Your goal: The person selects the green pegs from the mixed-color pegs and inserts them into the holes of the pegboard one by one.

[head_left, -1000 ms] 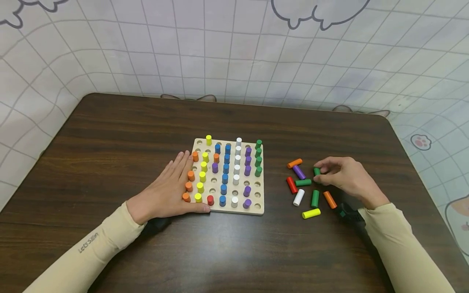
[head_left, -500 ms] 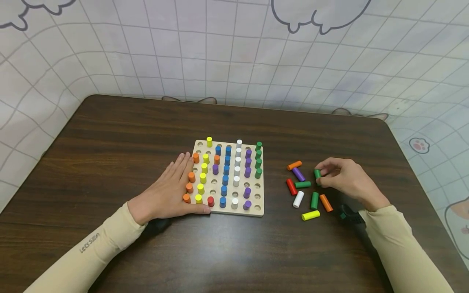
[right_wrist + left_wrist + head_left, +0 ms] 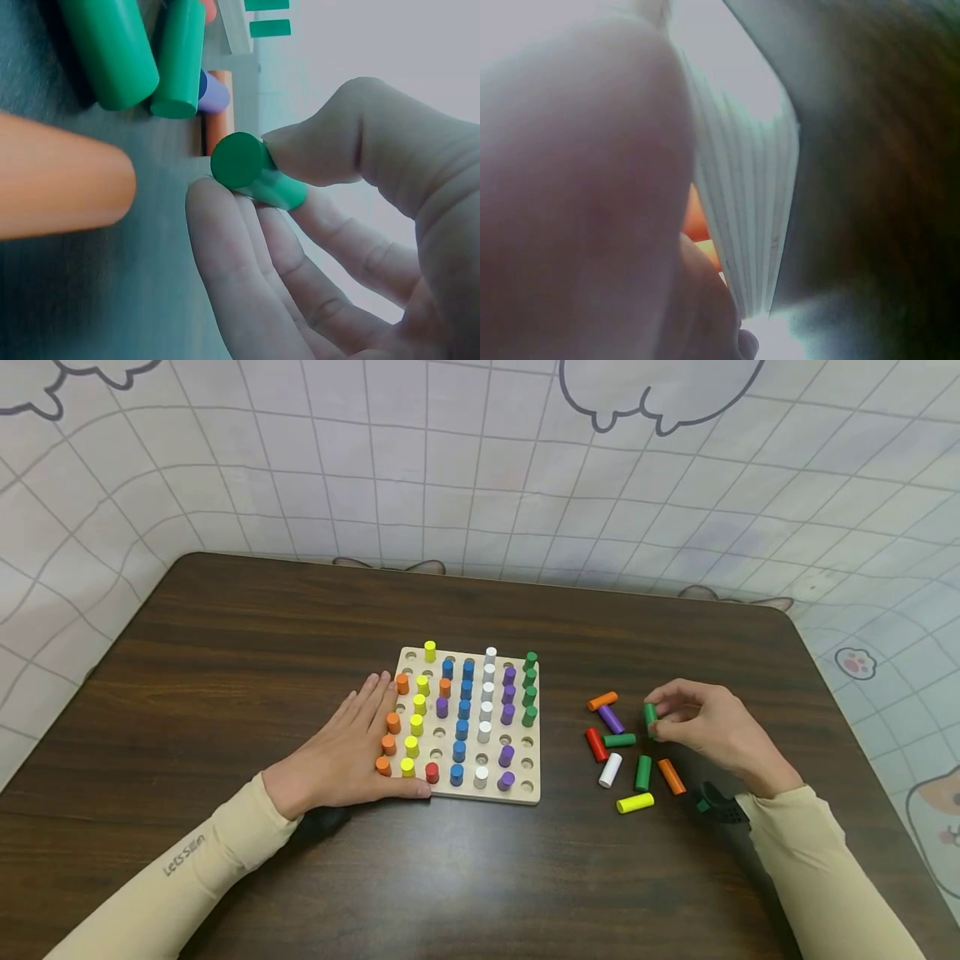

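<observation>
Pinches a smooth green cylindrical peg [image 3: 650,721] in the right-hand grip [image 3: 701,727], clamped between thumb and fingertips, well to the right of the pale square wooden pegboard [image 3: 517,743]; holds that peg tilted in the head view; cannot tell whether touching the dark brown wood-grain bench [image 3: 300,610] or just above it; rests the left-hand grip [image 3: 337,752] at the pegboard's left side, with fingers straight along that edge and thumb spread along the near edge, touching; has lying loose around the held peg, on the bench, a short orange cylinder [image 3: 602,701], a purple cylinder [image 3: 611,719], a red cylinder [image 3: 597,744], two green cylinders [image 3: 643,772], a white cylinder [image 3: 611,770], a second orange cylinder [image 3: 672,777] and a yellow cylinder [image 3: 635,802]; carries standing on the pegboard, in columns from left to right, orange pegs [image 3: 388,744], yellow pegs [image 3: 416,724], a mixed line of blue, orange, purple and red, then blue pegs [image 3: 462,728], white pegs [image 3: 487,711], purple pegs [image 3: 507,714] and, toward the far right corner, four green pegs [image 3: 529,696]; wears cream sleeves [image 3: 817,860] on both arms; backs onto a white grid-patterned sheet [image 3: 450,468] beyond the bench.
</observation>
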`<state>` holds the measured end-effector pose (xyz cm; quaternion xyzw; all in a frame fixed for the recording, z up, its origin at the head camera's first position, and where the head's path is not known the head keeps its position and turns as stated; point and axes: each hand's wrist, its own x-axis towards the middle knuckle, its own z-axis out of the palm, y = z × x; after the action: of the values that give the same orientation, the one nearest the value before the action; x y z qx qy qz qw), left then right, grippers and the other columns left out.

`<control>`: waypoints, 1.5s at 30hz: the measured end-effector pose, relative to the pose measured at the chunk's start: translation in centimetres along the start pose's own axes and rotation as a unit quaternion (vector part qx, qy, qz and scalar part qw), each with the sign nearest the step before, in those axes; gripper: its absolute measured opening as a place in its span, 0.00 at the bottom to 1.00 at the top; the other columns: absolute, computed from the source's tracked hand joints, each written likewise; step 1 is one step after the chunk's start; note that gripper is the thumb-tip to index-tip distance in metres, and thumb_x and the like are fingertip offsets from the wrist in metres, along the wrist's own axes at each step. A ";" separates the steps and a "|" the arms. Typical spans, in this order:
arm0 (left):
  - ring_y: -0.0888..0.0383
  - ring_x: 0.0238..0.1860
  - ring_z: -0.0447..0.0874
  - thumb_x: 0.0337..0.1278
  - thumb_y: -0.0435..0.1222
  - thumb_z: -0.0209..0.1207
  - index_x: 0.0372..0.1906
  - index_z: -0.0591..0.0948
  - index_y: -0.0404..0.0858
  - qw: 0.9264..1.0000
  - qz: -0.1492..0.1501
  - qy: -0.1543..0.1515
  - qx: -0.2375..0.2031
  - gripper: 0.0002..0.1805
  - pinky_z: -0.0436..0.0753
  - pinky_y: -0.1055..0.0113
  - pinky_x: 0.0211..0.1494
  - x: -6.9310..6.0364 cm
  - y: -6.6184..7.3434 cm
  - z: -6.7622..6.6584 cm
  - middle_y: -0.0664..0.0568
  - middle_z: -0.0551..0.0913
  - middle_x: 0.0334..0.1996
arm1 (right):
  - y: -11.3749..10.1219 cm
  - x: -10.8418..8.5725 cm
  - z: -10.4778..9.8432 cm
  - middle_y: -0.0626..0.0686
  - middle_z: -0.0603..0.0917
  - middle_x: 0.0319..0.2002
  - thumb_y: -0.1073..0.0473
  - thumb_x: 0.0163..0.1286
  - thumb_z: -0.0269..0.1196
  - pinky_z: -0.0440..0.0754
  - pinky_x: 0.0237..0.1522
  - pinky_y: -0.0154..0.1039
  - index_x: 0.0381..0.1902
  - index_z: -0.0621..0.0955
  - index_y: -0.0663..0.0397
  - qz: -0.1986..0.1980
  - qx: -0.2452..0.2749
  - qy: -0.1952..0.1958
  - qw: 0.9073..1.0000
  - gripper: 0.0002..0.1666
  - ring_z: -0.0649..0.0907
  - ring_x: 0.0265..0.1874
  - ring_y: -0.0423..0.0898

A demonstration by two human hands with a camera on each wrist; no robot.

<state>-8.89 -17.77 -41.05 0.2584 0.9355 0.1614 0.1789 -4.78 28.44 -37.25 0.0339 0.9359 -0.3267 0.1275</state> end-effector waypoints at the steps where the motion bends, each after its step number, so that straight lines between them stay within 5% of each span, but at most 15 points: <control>1: 0.40 0.87 0.33 0.43 0.77 0.63 0.84 0.37 0.36 1.000 0.001 0.001 -0.001 0.77 0.44 0.39 0.87 0.0 0.0 0.0 0.43 0.33 0.86 | 0.0 0.0 0.0 0.55 0.86 0.50 0.55 0.69 0.68 0.84 0.46 0.34 0.57 0.82 0.50 -0.002 0.000 0.002 1.000 0.19 0.85 0.44 0.43; 19: 0.42 0.87 0.31 0.42 0.78 0.62 0.84 0.36 0.38 1.000 0.002 0.003 0.012 0.78 0.44 0.40 0.88 -0.2 0.1 -0.6 0.45 0.32 0.86 | -1.1 -0.7 0.4 0.54 0.86 0.49 0.55 0.70 0.69 0.83 0.44 0.27 0.57 0.82 0.48 -0.034 0.024 0.033 0.999 0.19 0.85 0.40 0.33; 45: 0.41 0.87 0.33 0.45 0.77 0.61 0.84 0.38 0.36 1.000 0.008 0.007 -0.001 0.76 0.44 0.39 0.87 -0.2 0.1 0.0 0.43 0.34 0.86 | -5.7 -0.5 3.8 0.46 0.85 0.45 0.64 0.69 0.65 0.87 0.43 0.37 0.56 0.80 0.49 -0.092 0.153 0.046 0.983 0.18 0.88 0.43 0.41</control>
<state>-8.69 -17.79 -40.96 0.2646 0.9346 0.1654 0.1708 -4.29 21.66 -36.52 -0.0181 0.8790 -0.4741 0.0469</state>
